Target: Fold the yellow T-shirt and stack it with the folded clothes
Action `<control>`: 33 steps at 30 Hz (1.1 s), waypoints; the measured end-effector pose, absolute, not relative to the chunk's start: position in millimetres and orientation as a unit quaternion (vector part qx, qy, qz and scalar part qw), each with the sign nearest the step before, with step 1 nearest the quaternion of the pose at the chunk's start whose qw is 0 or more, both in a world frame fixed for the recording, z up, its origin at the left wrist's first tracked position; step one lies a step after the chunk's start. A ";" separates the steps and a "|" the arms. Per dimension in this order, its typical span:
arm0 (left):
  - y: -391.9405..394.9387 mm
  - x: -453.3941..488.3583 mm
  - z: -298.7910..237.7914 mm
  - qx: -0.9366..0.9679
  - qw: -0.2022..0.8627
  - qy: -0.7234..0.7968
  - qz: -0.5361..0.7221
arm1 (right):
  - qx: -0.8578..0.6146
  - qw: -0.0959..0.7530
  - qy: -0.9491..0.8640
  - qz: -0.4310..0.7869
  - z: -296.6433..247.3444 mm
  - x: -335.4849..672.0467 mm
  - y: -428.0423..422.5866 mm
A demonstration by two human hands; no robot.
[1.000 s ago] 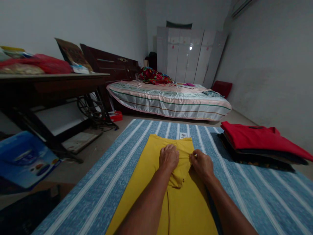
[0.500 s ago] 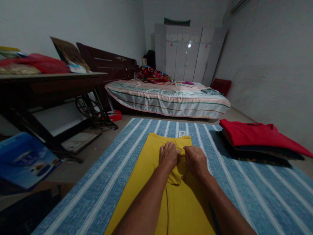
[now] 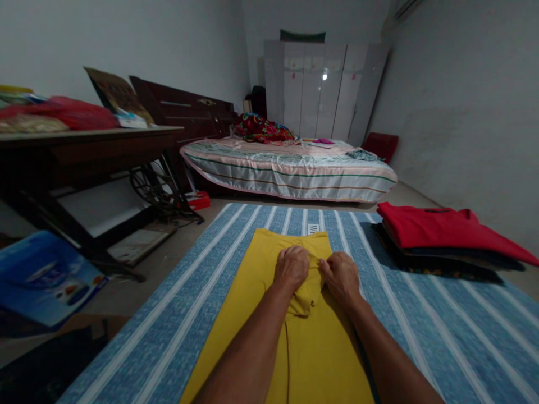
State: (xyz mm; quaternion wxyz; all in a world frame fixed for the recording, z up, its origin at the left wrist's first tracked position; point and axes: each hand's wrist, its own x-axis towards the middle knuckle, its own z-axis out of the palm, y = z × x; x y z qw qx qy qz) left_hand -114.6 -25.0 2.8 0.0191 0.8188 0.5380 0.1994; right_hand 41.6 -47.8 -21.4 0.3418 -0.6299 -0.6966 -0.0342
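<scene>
A yellow garment [image 3: 252,314] lies lengthwise on the blue-and-white striped sheet in front of me, its near end running out of view at the bottom. Bunched cloth with a small dark spot rises near its upper middle, under and between my hands. My left hand [image 3: 292,268] rests there with curled fingers, gripping the fabric. Just to its right, my right hand [image 3: 342,275] pinches the same cloth between thumb and fingers. Both fingertips are partly hidden by the hands themselves.
Folded clothes with a red one [image 3: 438,227] on top form a stack at the right. The striped sheet [image 3: 168,331] spreads beneath everything. Left are a sewing-machine table [image 3: 143,133] and a blue box [image 3: 46,280]; beyond stands a bed [image 3: 286,177].
My left hand's fingers have curled from lying flat into a grip on the cloth. My right hand has shifted slightly right and turned, its thumb now showing against the fabric.
</scene>
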 end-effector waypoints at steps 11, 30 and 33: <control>-25.5 -112.9 2.5 0.815 0.049 0.545 0.192 | -0.628 0.346 -0.695 -0.044 -20.1 45.1 -50.5; 4.4 -127.1 20.6 0.675 0.147 0.647 0.324 | -0.502 0.337 -0.795 0.043 -11.6 19.0 -62.7; -2.4 -130.3 38.6 0.715 0.169 0.612 0.294 | -0.506 0.335 -0.793 0.051 -11.4 19.8 -62.3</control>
